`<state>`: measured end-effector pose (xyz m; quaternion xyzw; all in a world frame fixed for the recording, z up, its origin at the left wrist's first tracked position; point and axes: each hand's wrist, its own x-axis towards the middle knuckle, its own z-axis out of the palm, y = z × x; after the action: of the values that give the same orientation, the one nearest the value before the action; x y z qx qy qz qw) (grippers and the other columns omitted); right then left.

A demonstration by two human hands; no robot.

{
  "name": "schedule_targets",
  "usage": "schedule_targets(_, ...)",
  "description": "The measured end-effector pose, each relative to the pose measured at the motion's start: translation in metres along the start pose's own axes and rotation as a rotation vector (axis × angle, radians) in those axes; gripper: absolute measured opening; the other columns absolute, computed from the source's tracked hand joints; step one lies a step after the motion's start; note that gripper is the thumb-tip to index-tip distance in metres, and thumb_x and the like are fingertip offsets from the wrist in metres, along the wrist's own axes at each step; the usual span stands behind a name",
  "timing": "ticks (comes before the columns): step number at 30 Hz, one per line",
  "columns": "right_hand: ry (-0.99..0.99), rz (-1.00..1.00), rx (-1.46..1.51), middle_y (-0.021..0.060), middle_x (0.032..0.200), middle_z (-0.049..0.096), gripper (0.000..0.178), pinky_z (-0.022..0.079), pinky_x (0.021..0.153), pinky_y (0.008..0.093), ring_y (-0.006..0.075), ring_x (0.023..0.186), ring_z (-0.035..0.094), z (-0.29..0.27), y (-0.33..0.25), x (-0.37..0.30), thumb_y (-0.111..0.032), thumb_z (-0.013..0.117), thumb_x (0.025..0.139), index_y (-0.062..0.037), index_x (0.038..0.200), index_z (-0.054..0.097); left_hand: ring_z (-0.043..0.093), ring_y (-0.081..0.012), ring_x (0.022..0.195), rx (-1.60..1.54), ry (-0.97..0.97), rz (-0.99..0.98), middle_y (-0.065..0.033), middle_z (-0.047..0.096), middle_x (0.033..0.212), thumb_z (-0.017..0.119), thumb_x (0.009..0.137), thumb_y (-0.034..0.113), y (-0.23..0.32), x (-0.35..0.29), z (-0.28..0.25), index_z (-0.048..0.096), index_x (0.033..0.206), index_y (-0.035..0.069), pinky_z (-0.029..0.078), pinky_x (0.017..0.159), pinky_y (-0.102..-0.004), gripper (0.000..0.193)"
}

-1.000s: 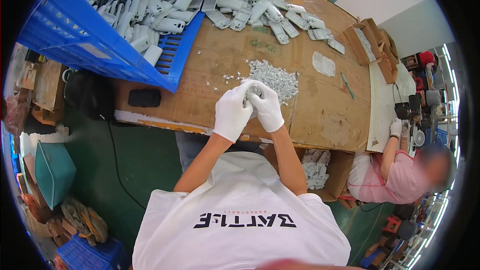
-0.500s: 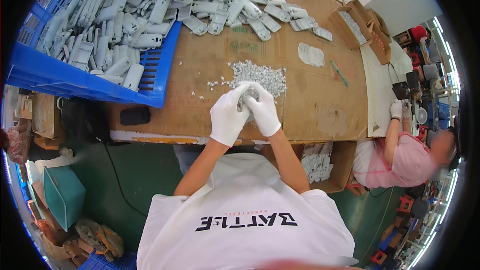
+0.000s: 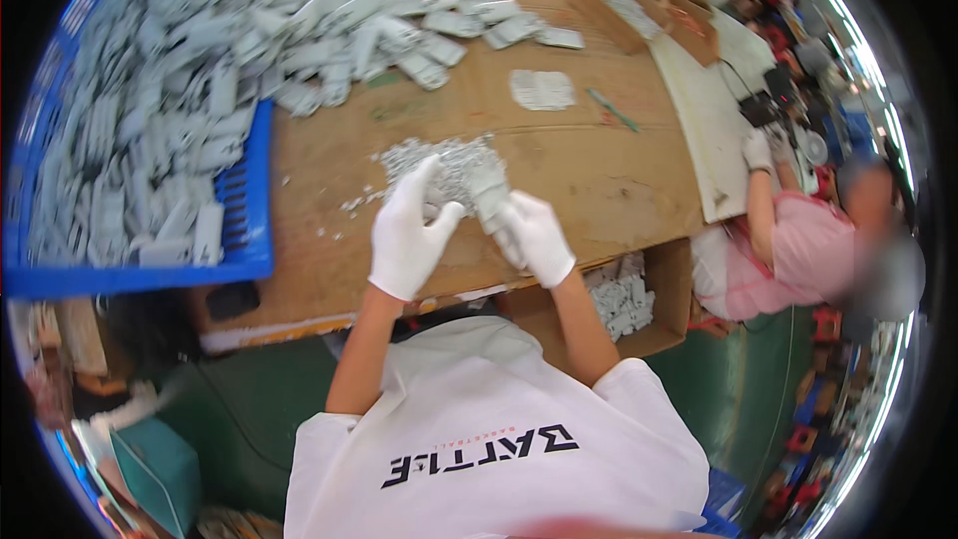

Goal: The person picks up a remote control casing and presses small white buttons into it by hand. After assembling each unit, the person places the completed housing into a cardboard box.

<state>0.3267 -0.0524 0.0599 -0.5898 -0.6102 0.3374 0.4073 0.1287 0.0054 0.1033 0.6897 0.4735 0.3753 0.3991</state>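
Observation:
Both my hands wear white gloves and are over the near side of the cardboard-topped table (image 3: 619,180). My right hand (image 3: 537,235) grips a pale grey plastic casing (image 3: 487,185), tilted with its far end over a heap of small silvery parts (image 3: 411,155). To the left of it, my left hand (image 3: 411,240) stands apart from the casing, thumb and fingers spread at the heap's near edge. Nothing shows in its grasp. Motion blur softens the casing's details.
A blue crate (image 3: 261,190) full of similar casings (image 3: 180,130) is at left, with more spilled behind. A white paper (image 3: 542,90), a green pen (image 3: 611,110) and small cardboard boxes (image 3: 611,25) lie farther right. Another person (image 3: 798,240) sits at right, beside a carton (image 3: 671,314).
My hands were together over the near edge of the heap; now they are apart, with the casing showing in my right hand. The whole view has swung to the right.

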Motion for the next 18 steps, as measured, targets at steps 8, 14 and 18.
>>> schedule_targets(8,0.816,0.774,-0.184,0.0210,0.083,0.071,0.050,0.049,0.061,0.0494,0.0344,0.068,0.068,-0.307,0.221,0.054,-0.046,0.057,0.090,0.0018,0.088,0.072,0.063,-0.0342,0.103,0.467,-0.005,0.414,-0.0143,0.066,0.117,0.063,0.081,0.011,-0.046,0.141,0.032,0.065,0.115,0.006,0.051,0.091,-0.0435,0.034)
schedule_targets(14,0.772,0.965,-0.949,0.0176,0.103,0.073,0.046,0.056,0.073,0.0413,0.0327,0.093,0.071,-0.347,0.223,0.041,-0.046,0.061,0.091,-0.0028,0.099,0.074,0.062,-0.0338,0.103,0.456,-0.140,0.438,-0.0139,0.066,0.112,0.062,0.080,0.008,-0.049,0.159,0.055,0.068,0.106,0.006,0.051,0.092,-0.0419,0.027)
schedule_targets(18,0.574,0.791,-1.240,0.0162,0.119,0.066,0.039,0.054,0.088,0.0472,0.0351,0.106,0.067,-0.265,0.113,0.132,-0.038,0.060,0.093,-0.0096,0.118,0.065,0.062,-0.0340,0.102,0.471,-0.087,0.371,-0.0145,0.066,0.109,0.063,0.080,0.007,-0.066,0.146,0.033,0.067,0.104,0.005,0.051,0.091,-0.0424,0.025)
